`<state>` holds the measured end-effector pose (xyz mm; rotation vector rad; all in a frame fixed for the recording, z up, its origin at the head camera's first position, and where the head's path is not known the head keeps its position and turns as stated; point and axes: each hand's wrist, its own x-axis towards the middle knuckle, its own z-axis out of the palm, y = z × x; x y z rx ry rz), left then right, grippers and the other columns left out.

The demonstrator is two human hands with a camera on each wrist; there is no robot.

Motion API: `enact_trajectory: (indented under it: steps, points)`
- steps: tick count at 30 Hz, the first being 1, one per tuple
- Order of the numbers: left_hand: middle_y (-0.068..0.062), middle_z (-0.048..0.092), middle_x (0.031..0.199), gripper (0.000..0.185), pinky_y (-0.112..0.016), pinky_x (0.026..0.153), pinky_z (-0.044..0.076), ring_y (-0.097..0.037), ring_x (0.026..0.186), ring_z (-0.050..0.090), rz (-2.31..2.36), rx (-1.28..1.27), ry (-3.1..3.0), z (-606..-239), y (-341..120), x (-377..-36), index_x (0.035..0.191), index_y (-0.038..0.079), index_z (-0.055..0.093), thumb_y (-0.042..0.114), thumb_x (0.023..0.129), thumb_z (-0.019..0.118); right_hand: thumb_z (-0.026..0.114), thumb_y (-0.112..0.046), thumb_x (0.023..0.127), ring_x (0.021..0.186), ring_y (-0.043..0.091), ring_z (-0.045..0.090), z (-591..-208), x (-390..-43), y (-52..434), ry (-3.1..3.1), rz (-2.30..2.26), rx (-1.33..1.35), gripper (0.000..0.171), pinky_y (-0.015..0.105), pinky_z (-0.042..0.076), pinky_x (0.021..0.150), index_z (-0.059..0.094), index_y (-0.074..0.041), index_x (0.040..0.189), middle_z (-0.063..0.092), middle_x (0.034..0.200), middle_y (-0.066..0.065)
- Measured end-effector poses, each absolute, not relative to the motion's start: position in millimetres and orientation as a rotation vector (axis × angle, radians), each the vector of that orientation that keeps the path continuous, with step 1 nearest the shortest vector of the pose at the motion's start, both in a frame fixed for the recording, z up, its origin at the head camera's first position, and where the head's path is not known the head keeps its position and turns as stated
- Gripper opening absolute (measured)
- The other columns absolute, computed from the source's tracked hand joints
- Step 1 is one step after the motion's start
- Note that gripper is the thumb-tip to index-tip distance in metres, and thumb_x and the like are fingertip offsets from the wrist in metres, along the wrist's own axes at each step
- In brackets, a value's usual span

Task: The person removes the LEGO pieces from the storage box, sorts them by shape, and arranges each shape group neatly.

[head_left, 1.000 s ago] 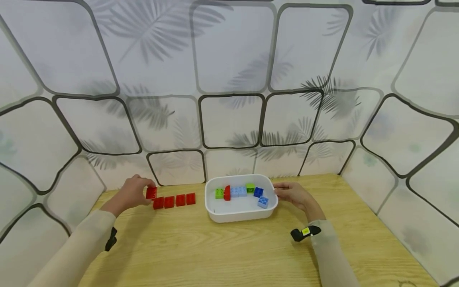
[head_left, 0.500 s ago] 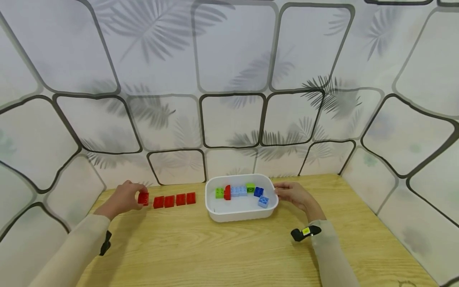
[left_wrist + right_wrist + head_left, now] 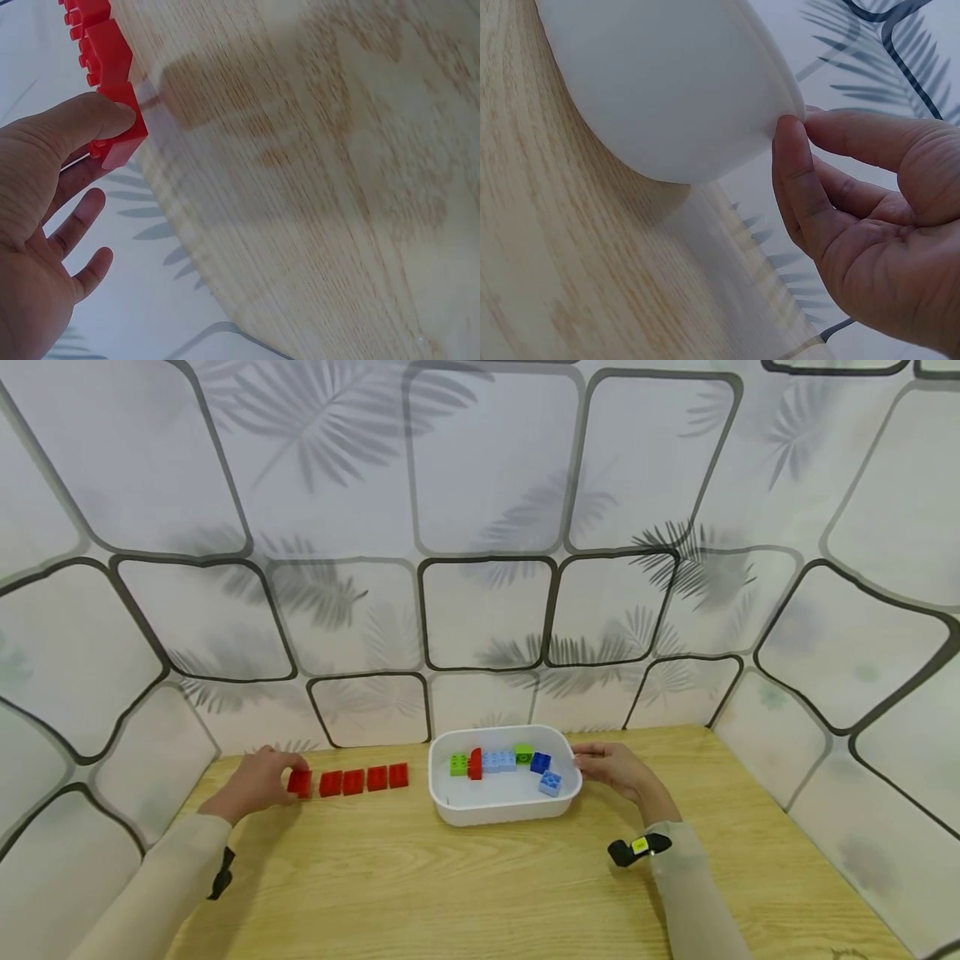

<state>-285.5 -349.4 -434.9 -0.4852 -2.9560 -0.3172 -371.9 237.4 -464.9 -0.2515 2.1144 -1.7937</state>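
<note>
My left hand [image 3: 255,785] pinches a red building brick [image 3: 300,784] between thumb and fingers, at the left end of a row of several red bricks [image 3: 353,782]. In the left wrist view the thumb lies across the pinched brick [image 3: 127,146], and the row's nearest red brick [image 3: 109,52] stands close beside it. A white plastic tub [image 3: 498,813] sits right of the row. Its right end rim is pinched by my right hand [image 3: 618,770]; the right wrist view shows thumb and fingertips meeting at the tub's edge [image 3: 791,82].
Inside the tub lie green bricks [image 3: 458,766], a red rounded piece [image 3: 476,765], light blue bricks [image 3: 550,782] and a dark blue brick [image 3: 540,762]. The wooden table [image 3: 450,893] ends at a patterned cloth wall [image 3: 480,610] behind and at both sides.
My left hand has carried the red brick left and down, from above the row's left end to beside it at table level. My right hand stays at the tub's rim.
</note>
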Motion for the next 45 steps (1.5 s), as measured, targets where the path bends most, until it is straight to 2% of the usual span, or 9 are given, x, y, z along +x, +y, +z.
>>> enact_trajectory:
  steps: [7, 17, 26, 30, 38, 45]
  points:
    - [-0.006, 0.075, 0.095, 0.036, -0.056, 0.083, 0.048, -0.029, 0.087, 0.060, -0.300, -0.516, -2.946, -443, -346, -288, 0.099, 0.006, 0.075, 0.009, 0.066, 0.091, 0.063, -0.008, 0.100, 0.094, 0.007, 0.069, -467, -371, 238, 2.133, -1.784, -0.283, 0.049, 0.026, 0.058, 0.085, 0.049, 0.015, 0.141, 0.070, 0.122, 0.007]
    - [-0.010, 0.075, 0.098, 0.038, -0.064, 0.092, 0.046, -0.035, 0.091, 0.063, -0.322, -0.496, -2.951, -448, -345, -292, 0.101, 0.004, 0.074, 0.009, 0.066, 0.090, 0.064, -0.007, 0.099, 0.092, 0.007, 0.069, -464, -372, 236, 2.161, -1.787, -0.275, 0.049, 0.026, 0.059, 0.083, 0.050, 0.016, 0.139, 0.070, 0.125, 0.016]
    - [-0.015, 0.074, 0.106, 0.040, -0.058, 0.085, 0.048, -0.035, 0.095, 0.059, -0.345, -0.388, -3.039, -449, -343, -290, 0.107, 0.004, 0.073, 0.010, 0.070, 0.089, 0.064, -0.008, 0.099, 0.093, 0.008, 0.069, -461, -370, 235, 2.176, -1.762, -0.287, 0.050, 0.029, 0.059, 0.086, 0.049, 0.016, 0.140, 0.064, 0.133, 0.026]
    - [-0.016, 0.074, 0.107, 0.040, -0.059, 0.085, 0.047, -0.036, 0.097, 0.058, -0.355, -0.373, -3.052, -450, -342, -291, 0.108, 0.004, 0.073, 0.010, 0.071, 0.088, 0.064, -0.008, 0.100, 0.094, 0.008, 0.069, -462, -370, 236, 2.175, -1.768, -0.295, 0.049, 0.028, 0.059, 0.085, 0.049, 0.017, 0.140, 0.064, 0.133, 0.026]
    - [-0.016, 0.074, 0.108, 0.040, -0.062, 0.085, 0.044, -0.036, 0.096, 0.057, -0.367, -0.368, -3.050, -450, -341, -292, 0.108, 0.004, 0.073, 0.010, 0.071, 0.088, 0.063, -0.008, 0.100, 0.093, 0.008, 0.069, -464, -372, 238, 2.159, -1.781, -0.297, 0.049, 0.026, 0.059, 0.084, 0.049, 0.017, 0.140, 0.070, 0.124, 0.014]
    - [-0.016, 0.074, 0.107, 0.039, -0.064, 0.086, 0.043, -0.037, 0.096, 0.057, -0.357, -0.360, -3.047, -450, -340, -290, 0.108, 0.003, 0.073, 0.008, 0.072, 0.087, 0.064, -0.009, 0.100, 0.095, 0.008, 0.069, -463, -372, 236, 2.163, -1.762, -0.279, 0.049, 0.027, 0.058, 0.085, 0.049, 0.015, 0.141, 0.067, 0.130, 0.018]
